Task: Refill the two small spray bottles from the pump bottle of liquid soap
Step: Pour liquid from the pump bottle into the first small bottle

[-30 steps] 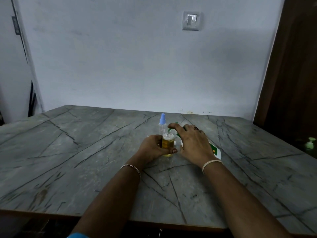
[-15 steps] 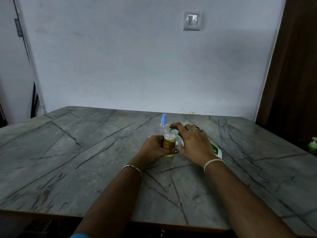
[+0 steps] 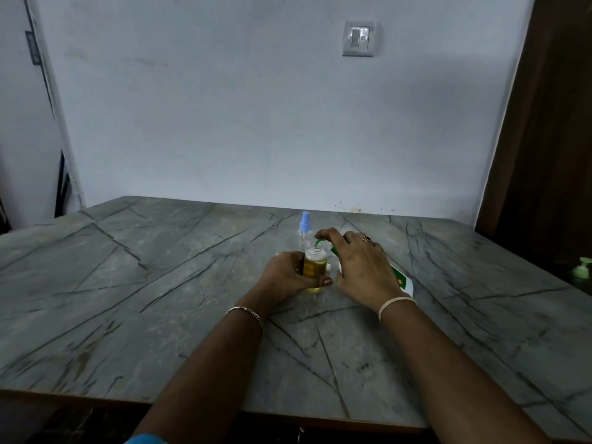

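My left hand (image 3: 288, 274) grips a small clear spray bottle (image 3: 314, 267) with its cap off, holding yellow liquid, upright on the table. The green spout (image 3: 318, 242) of the pump bottle (image 3: 402, 280) hangs over its open neck. My right hand (image 3: 362, 267) lies over the pump head with fingers extended, pressing on it and hiding most of the white bottle. A second small clear spray bottle (image 3: 304, 230) with a blue spray top stands just behind, untouched.
The grey marble-pattern table (image 3: 160, 299) spreads wide on both sides. Another green pump dispenser (image 3: 581, 272) shows at the right edge, beyond the table. A white wall with a switch plate (image 3: 358, 38) stands behind; a dark wooden panel (image 3: 551, 123) at right.
The hands and bottles keep the same pose; only the camera view has shifted slightly.
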The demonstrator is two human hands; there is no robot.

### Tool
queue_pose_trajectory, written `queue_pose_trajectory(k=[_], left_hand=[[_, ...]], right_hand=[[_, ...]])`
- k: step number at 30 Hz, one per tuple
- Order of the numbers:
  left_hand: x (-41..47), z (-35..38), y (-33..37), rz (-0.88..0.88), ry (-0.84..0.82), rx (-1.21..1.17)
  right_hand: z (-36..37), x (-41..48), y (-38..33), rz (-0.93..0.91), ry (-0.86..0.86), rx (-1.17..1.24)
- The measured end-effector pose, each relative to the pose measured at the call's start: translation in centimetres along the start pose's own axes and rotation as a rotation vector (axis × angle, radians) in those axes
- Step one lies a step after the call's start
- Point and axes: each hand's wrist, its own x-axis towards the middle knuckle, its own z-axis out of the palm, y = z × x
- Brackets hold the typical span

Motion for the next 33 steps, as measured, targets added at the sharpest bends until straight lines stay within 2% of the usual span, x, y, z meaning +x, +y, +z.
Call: queue_pose_trajectory(k=[33], left_hand=[[0.10, 0.16, -0.36, 0.005, -0.006, -0.063]], right_hand=[[0.32, 0.02, 0.24, 0.001, 0.007, -0.001]])
